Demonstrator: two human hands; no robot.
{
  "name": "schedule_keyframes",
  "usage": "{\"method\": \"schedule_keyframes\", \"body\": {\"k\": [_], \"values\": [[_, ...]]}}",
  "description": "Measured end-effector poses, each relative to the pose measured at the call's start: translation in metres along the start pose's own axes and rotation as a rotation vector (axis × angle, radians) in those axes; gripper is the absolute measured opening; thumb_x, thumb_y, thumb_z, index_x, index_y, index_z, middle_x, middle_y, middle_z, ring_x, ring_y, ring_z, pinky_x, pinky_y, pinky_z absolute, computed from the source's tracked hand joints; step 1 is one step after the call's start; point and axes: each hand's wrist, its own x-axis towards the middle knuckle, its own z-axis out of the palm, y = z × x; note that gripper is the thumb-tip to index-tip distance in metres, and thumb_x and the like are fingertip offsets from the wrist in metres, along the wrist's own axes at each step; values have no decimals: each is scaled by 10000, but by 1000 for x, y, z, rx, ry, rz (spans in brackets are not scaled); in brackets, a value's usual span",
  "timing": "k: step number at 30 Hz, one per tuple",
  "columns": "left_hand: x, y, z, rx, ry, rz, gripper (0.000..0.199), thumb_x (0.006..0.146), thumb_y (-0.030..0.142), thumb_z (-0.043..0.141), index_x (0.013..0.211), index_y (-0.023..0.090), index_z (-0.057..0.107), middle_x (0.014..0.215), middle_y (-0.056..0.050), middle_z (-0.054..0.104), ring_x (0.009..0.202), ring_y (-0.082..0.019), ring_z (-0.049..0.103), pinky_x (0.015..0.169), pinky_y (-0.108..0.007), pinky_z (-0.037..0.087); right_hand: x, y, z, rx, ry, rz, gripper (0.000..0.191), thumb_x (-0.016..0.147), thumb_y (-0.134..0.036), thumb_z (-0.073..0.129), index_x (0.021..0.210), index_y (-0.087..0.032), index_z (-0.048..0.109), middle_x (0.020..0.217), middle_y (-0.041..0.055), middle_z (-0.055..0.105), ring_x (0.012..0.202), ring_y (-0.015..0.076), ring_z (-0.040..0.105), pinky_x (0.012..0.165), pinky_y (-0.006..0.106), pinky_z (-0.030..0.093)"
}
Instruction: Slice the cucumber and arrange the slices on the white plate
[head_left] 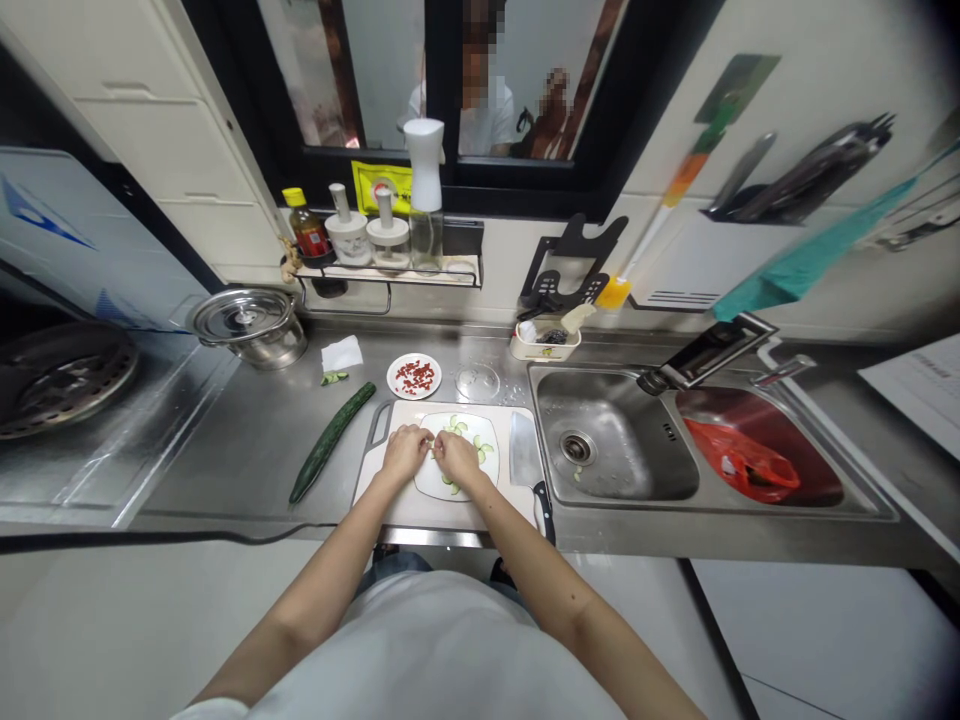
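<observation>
A squarish white plate point(429, 488) rests on the light cutting board point(371, 490), with pale green cucumber slices point(480, 447) laid in small groups on it. My left hand point(406, 452) is over the plate's left side, fingers pinched together. Close beside it, my right hand point(456, 458) is also pinched. A small pale green bit, seemingly a cucumber slice, shows between the fingertips; the fingers partly hide it. A kitchen knife point(526, 455) lies on the board's right side, black handle toward me. Left of the board lies a whole cucumber point(330, 445).
Behind the board sits a round plate of chopped red pieces point(415, 377). A lidded steel pot point(251, 325) stands back left, near a white paper point(342, 353). A double sink point(615, 440) is on the right, with a red plastic bag point(750, 470). Bottles line a wall rack point(390, 275).
</observation>
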Motion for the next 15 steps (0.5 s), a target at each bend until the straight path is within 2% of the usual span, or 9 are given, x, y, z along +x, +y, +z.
{"method": "schedule_keyframes", "body": {"k": [7, 15], "values": [[0, -1, 0, -18, 1, -4, 235, 833, 215, 546, 1010, 218, 699, 1017, -89, 662, 1027, -241, 543, 934, -354, 364, -1, 2, 0, 7, -6, -16, 191, 939, -277, 424, 993, -216, 596, 1019, 50, 668, 920, 172, 591, 688, 254, 343], [-1, 1, 0, 2, 14, 15, 215, 845, 231, 543, 992, 222, 700, 1000, -87, 658, 1021, -235, 541, 921, -342, 363, -7, 3, 2, -12, 27, -100, 241, 957, -281, 389, 1067, -216, 592, 1058, 67, 653, 955, 185, 578, 728, 265, 359]]}}
